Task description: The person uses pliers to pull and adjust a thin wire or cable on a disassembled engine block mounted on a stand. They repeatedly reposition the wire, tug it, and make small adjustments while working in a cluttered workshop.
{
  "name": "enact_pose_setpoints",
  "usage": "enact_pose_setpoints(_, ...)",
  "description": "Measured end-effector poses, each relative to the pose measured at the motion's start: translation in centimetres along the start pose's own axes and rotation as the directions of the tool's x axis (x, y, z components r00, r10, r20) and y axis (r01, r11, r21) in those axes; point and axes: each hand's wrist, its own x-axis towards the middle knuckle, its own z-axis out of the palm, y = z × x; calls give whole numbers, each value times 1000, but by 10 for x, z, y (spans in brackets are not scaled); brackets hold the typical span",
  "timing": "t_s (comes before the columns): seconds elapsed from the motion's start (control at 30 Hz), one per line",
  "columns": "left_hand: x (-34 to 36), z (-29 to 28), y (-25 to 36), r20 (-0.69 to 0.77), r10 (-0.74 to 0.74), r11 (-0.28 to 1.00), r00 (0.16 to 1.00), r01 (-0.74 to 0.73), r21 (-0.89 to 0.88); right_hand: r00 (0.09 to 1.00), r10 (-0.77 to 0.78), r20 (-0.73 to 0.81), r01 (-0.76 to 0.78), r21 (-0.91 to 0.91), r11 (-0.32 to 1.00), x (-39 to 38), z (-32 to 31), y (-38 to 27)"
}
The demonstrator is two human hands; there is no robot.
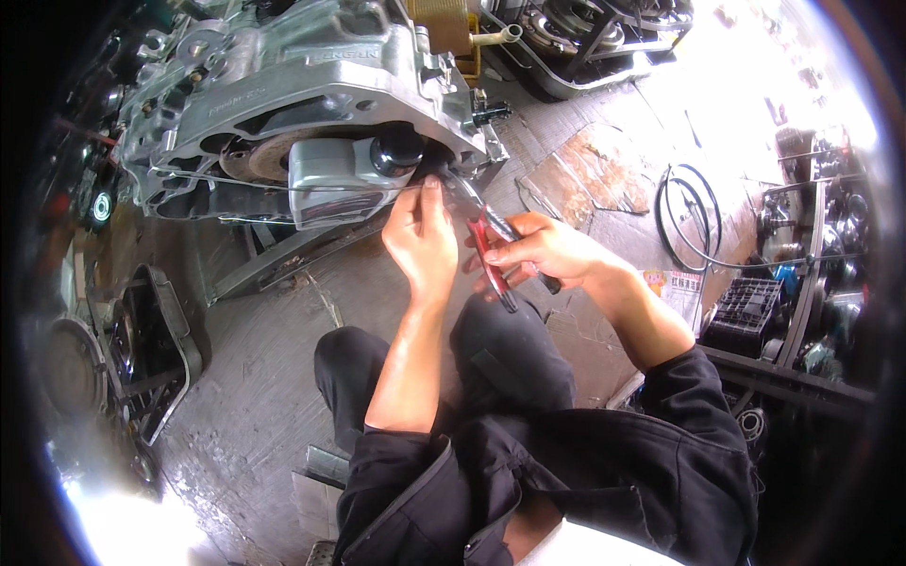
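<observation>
A large silver metal gearbox housing [283, 85] stands in front of me at the upper left. Beside its opening sits a grey metal part with a black round cap [396, 149]. My right hand [543, 250] grips pliers [478, 236] with red and black handles, and their jaws point up and left toward the housing's right end. Close to those jaws, my left hand [422, 236] is closed in a pinch, its fingertips just below the black cap. What it pinches is too small to tell. A thin rod or wire [255, 186] runs across the housing's front toward that hand.
A black hose [668, 222] lies coiled on the floor at the right. Metal racks with parts and a black crate [743, 307] stand beyond it. Another part-filled frame [566, 90] is at the top, and a dark metal pan [165, 349] leans at the left.
</observation>
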Motion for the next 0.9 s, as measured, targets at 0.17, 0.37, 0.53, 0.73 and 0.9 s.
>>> enact_pose_setpoints(0.17,3,-5,-12,2,-6,1000,1000,6,-12,990,120,76,-119,-8,993,-7,-5,-14)
enact_pose_setpoints(0.37,10,-10,-13,32,50,997,998,-52,62,948,232,218,-239,5,971,6,-29,-41)
enact_pose_setpoints(0.53,-3,-6,-6,-5,224,946,975,-216,240,925,297,236,-259,-179,949,12,-48,-58)
enact_pose_setpoints(0.73,-1,-4,-5,-5,281,896,960,-261,359,964,190,186,-163,-148,975,3,-30,-26)
enact_pose_setpoints(0.9,0,4,-7,-65,179,954,982,-156,257,989,58,134,-57,-11,998,-15,-18,0)
